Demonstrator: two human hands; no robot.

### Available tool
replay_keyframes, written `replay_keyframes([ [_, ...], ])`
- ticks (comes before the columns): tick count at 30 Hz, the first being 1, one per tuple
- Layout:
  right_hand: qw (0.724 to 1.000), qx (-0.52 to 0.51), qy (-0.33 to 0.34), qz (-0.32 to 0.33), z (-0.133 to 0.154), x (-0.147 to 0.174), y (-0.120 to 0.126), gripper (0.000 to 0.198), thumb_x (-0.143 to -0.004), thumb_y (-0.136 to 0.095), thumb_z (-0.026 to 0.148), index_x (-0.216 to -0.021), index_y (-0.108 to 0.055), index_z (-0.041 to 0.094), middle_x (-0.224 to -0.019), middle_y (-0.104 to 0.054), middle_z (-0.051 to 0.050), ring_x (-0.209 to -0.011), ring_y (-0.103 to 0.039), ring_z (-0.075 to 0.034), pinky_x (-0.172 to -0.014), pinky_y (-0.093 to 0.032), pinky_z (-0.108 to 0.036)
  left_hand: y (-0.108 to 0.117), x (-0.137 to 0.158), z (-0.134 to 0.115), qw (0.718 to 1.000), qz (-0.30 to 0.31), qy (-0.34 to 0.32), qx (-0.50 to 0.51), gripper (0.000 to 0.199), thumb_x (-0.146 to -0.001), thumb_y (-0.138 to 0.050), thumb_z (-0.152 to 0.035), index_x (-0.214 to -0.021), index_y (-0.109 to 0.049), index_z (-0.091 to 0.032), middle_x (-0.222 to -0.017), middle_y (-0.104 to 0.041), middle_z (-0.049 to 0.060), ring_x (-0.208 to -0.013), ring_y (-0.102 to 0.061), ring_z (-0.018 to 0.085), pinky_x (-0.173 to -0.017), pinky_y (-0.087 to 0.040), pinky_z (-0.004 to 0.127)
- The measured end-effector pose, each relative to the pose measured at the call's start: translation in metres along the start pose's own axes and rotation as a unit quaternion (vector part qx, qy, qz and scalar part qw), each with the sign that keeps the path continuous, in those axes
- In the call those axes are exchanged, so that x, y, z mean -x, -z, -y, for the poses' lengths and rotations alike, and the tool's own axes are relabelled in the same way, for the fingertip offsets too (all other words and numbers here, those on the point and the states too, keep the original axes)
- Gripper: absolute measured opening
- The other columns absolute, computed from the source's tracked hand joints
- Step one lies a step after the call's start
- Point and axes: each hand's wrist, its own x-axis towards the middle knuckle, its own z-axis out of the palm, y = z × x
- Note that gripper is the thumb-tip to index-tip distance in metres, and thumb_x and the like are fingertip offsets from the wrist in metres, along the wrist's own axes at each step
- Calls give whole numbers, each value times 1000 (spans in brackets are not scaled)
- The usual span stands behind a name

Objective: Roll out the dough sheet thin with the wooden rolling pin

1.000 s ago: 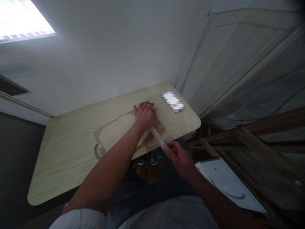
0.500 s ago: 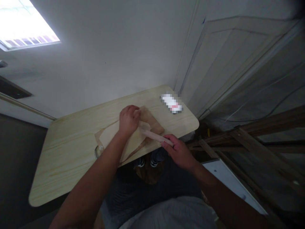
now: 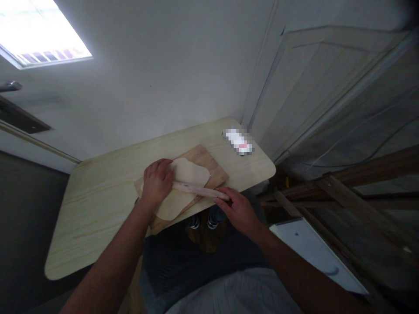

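Note:
A pale wooden rolling pin (image 3: 200, 191) lies across a flat, irregular sheet of dough (image 3: 188, 171). Under the dough is a brown wooden board (image 3: 214, 165), set at an angle on the table. My left hand (image 3: 159, 179) is closed over the pin's left end, hiding that end and part of the dough. Thumb and fingers of my right hand (image 3: 240, 208) grip the other end, just past the board's near edge.
The light wood-patterned table (image 3: 94, 196) stands against a white door with a metal handle (image 3: 11, 86). A blurred-out white object (image 3: 238, 142) lies at the table's right. Below right are a white flat panel (image 3: 314, 250) and wooden beams (image 3: 366, 200).
My left hand has swung left and nearer to me, bringing the pin's left end with it. My right hand has shifted slightly left. More of the dough and board now shows.

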Motion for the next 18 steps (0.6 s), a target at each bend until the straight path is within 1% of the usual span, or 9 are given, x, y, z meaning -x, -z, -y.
replay_keyframes([
  [3, 1000, -10, 17, 3, -1, 1, -1, 30, -95, -60, 36, -121, -64, 22, -115, -71, -6, -106, -65, -20, -96, -47, -33, 2, 8, 3, 1000, 18, -7, -8, 43, -100, -35, -41, -131, -59, -23, -140, -59, 11, -133, -50, 29, -114, -34, 49],
  [7, 1000, -6, 23, 6, -1, 6, -5, 28, -94, -61, 34, -120, -63, 23, -112, -70, -6, -103, -65, -21, -92, -49, -34, 11, 26, 1, 999, 29, -14, -21, 45, -102, -31, -40, -135, -56, -22, -143, -57, 11, -135, -48, 29, -113, -35, 52],
  [11, 1000, 0, 12, -13, 0, 9, -10, 33, -95, -58, 40, -124, -60, 24, -117, -69, -8, -105, -66, -23, -91, -50, -35, 16, 36, -5, 998, 27, -1, -48, 48, -102, -27, -38, -139, -53, -21, -146, -55, 13, -136, -46, 30, -113, -34, 54],
  [13, 999, 19, -8, -34, 1, 7, -12, 36, -96, -56, 45, -126, -58, 23, -117, -70, -9, -103, -67, -24, -88, -51, -35, 15, 33, -9, 997, 33, 20, -60, 48, -102, -29, -37, -142, -51, -22, -148, -53, 12, -137, -45, 31, -113, -33, 55],
  [16, 996, 61, -37, -58, 3, 2, -11, 37, -97, -53, 50, -123, -59, 23, -108, -73, -8, -92, -70, -24, -80, -52, -34, 12, 19, -15, 995, 41, 56, -68, 48, -102, -31, -36, -145, -48, -23, -150, -51, 12, -139, -43, 32, -114, -32, 58],
  [18, 993, 85, -46, -68, 5, -2, -9, 37, -97, -52, 51, -121, -61, 24, -103, -74, -7, -90, -71, -25, -78, -51, -34, 9, 9, -18, 994, 46, 72, -68, 49, -101, -32, -37, -146, -47, -24, -152, -49, 11, -139, -42, 33, -114, -30, 62],
])
